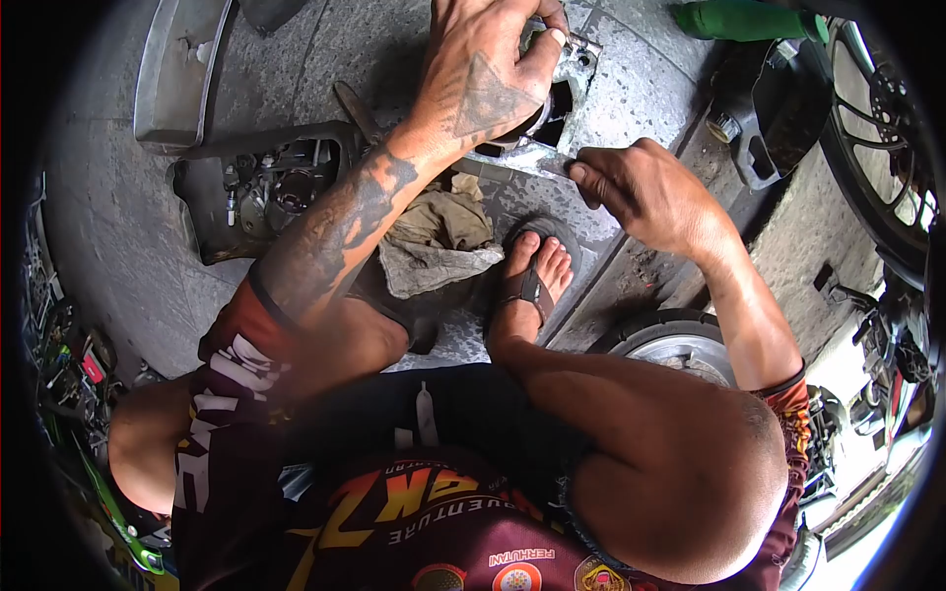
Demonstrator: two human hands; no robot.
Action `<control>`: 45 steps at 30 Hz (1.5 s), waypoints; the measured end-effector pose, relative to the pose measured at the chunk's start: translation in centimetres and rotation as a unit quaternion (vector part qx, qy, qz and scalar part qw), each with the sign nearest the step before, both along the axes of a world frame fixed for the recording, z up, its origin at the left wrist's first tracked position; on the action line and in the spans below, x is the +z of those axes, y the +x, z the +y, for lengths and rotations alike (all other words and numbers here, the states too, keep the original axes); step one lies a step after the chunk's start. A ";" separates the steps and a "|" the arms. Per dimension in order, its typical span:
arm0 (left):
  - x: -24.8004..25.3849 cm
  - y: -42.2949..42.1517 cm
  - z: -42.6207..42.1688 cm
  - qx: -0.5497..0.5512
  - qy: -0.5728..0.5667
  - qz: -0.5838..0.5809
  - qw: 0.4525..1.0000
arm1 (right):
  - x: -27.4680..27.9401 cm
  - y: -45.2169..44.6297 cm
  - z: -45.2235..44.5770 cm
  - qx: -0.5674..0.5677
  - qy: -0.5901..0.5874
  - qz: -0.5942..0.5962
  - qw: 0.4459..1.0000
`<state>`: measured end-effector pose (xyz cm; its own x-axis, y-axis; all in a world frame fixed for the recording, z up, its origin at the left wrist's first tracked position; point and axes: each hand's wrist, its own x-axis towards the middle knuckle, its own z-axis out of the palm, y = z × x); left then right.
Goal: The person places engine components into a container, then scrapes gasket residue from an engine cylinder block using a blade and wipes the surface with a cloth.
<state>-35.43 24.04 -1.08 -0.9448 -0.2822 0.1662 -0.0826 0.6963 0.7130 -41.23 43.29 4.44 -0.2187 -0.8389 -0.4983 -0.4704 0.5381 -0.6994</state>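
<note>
Far left there's a jumble of bike parts (74,364) along the edge, too warped by the lens to sort out. Next up is a grey metal tray (168,89) near the top, and below it to the right a black tub (187,209) full of loose greasy parts, including what looks like a spark plug (232,207). Then a grubby rag (439,236), bunched up on the tiled floor (325,59) just below the tattooed left forearm. The left hand (488,74) is at top centre, thumb and fingers closed on the far side of a metal part (534,156). That part has big dark openings in it and sits right between the two hands, above the tiles; can't tell if it's touching the floor or lifted. Straight below it is a foot in a sandal (537,286). The right hand (650,192) is curled just right of the part, thumb and fingers pinched on what looks like a thin flat strip (558,165) against its near edge. Below that hand a wheel (675,345) lies partly hidden behind the person's knee. Further right there's a green bottle (749,20) up top, a cut-open black jug (778,128) under it, and a spoked motorbike wheel (882,128) at the edge.
</note>
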 end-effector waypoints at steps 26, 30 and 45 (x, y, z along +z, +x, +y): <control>0.5 0.0 0.1 -0.008 -0.021 0.046 0.999 | -0.2 -2.8 -1.2 0.155 -0.047 0.107 0.981; 0.4 0.0 -0.3 -0.004 -0.017 0.018 1.000 | -0.6 -3.8 -1.5 0.187 -0.079 0.110 0.973; 0.0 -0.1 0.0 -0.009 -0.014 0.020 1.000 | -0.4 1.6 1.4 -0.012 -0.041 0.149 0.988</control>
<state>-35.52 24.05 -1.07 -0.9422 -0.2597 0.2118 -0.0415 0.7176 0.6953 -39.65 44.69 4.07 -0.3660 -0.8667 -0.3388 -0.6503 0.4986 -0.5732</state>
